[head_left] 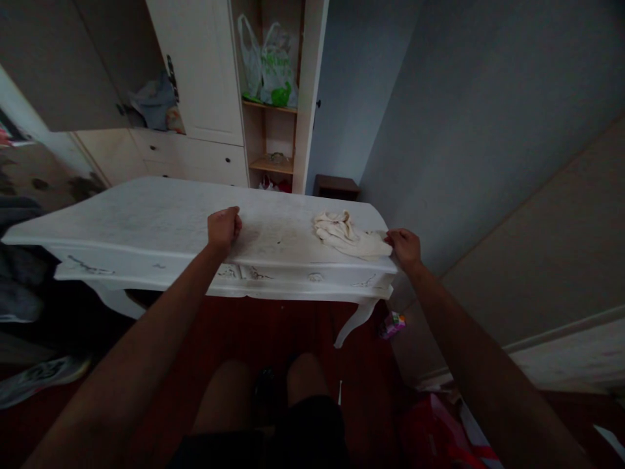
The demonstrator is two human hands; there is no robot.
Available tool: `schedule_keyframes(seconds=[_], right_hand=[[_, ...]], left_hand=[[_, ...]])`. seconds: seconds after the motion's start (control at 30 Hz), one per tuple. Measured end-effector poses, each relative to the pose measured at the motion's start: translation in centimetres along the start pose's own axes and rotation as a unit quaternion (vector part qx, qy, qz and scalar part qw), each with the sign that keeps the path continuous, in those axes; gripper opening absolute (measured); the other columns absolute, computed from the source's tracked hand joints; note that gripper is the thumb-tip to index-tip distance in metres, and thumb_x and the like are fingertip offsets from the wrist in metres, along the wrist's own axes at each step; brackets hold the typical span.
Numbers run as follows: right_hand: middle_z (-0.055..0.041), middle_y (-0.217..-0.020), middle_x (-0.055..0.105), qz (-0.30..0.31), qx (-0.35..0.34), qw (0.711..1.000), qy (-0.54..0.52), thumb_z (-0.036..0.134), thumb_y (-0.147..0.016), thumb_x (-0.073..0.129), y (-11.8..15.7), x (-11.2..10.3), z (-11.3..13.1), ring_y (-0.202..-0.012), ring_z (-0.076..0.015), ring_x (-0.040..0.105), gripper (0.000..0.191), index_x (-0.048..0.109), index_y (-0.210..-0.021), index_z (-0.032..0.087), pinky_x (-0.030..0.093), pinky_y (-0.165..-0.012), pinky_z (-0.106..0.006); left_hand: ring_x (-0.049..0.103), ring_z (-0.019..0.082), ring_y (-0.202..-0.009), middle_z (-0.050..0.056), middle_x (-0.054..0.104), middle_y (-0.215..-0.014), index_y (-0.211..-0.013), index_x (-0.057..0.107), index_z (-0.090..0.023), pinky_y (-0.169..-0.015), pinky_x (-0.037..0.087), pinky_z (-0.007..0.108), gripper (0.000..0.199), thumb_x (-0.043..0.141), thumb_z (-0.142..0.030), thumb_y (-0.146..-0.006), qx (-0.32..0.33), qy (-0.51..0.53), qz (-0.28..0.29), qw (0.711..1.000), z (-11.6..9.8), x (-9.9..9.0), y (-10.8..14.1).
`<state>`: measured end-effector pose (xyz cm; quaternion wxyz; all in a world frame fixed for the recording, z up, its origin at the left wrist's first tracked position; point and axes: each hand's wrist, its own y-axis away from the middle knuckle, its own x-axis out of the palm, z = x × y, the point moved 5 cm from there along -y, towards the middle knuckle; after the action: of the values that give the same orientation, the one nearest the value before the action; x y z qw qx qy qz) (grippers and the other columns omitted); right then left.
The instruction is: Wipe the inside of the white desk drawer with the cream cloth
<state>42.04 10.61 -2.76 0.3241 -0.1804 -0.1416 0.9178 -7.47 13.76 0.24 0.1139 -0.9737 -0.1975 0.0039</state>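
Note:
A long white table (161,212) with carved trim and curved legs stands across the middle of the view. Grey smudges mark its top. On its right end lies a crumpled cream cloth (344,236). My right hand (405,246) is at the table's right edge, its fingers pinched on the cloth's outer end. Closed in a fist, my left hand (224,228) is over the middle of the tabletop, left of the cloth. Nothing shows in its fingers. A small dark speck (278,242) lies on the top between my hands.
Behind the table is a white wardrobe (205,71) with open shelves holding a plastic bag (278,68). A wall (488,130) rises close on the right. A small pink box (392,324) and red bags (432,430) are on the dark red floor. A shoe (43,379) lies at left.

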Motion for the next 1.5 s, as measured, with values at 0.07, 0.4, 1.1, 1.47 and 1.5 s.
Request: schedule_keyframes(seconds=[0.07,0.4,1.1,1.47,1.5], right_hand=[[-0.0007,-0.059,0.065,0.002,0.000,1.000,0.001,0.028,-0.068,0.061,0.4,-0.1,0.2,-0.059,-0.0145,0.059,0.013,0.067,-0.064,0.017,0.046,-0.063,-0.028],[-0.0015,-0.061,0.067,-0.007,0.023,0.997,-0.069,0.027,-0.064,0.067,0.8,-0.5,0.4,-0.059,-0.0149,0.060,0.009,0.069,-0.067,0.019,0.049,-0.059,-0.028],[-0.0009,-0.062,0.066,0.008,0.024,0.997,-0.075,0.033,-0.060,0.067,1.0,-0.6,0.7,-0.057,-0.0132,0.058,0.018,0.069,-0.068,0.017,0.047,-0.059,-0.028],[-0.0019,-0.059,0.066,0.008,0.012,0.999,-0.047,0.029,-0.061,0.065,1.3,-0.6,1.2,-0.058,-0.0152,0.059,0.013,0.068,-0.065,0.017,0.048,-0.058,-0.028],[-0.0019,-0.059,0.066,0.011,0.009,0.999,-0.040,0.029,-0.061,0.065,1.3,-0.5,1.2,-0.059,-0.0155,0.059,0.013,0.068,-0.065,0.017,0.048,-0.059,-0.028]], left_hand=[[0.030,0.006,-0.030,-0.006,0.041,-0.037,-0.045,0.044,-0.021,-0.033,0.020,0.021,0.035,0.055,-0.027,-0.078,-0.004,0.090,-0.018,0.996,0.4,-0.9,0.4],[0.032,0.005,-0.032,-0.005,0.044,-0.041,-0.047,0.047,-0.019,-0.034,0.019,0.020,0.034,0.058,-0.033,-0.076,-0.018,0.079,0.076,0.994,0.3,-0.7,1.8],[0.037,0.008,-0.038,-0.004,0.044,-0.040,-0.046,0.054,-0.019,-0.042,0.028,0.022,0.038,0.056,-0.037,-0.080,0.072,-0.055,0.094,0.992,0.3,-0.5,1.9],[0.043,0.009,-0.046,-0.004,0.049,-0.045,-0.048,0.054,-0.018,-0.052,0.035,0.023,0.038,0.053,-0.035,-0.082,0.113,-0.128,0.088,0.981,0.0,0.0,2.2],[0.042,0.009,-0.046,-0.004,0.048,-0.045,-0.048,0.054,-0.018,-0.052,0.034,0.023,0.038,0.053,-0.034,-0.082,0.111,-0.125,0.085,0.982,-0.1,0.0,2.3]])
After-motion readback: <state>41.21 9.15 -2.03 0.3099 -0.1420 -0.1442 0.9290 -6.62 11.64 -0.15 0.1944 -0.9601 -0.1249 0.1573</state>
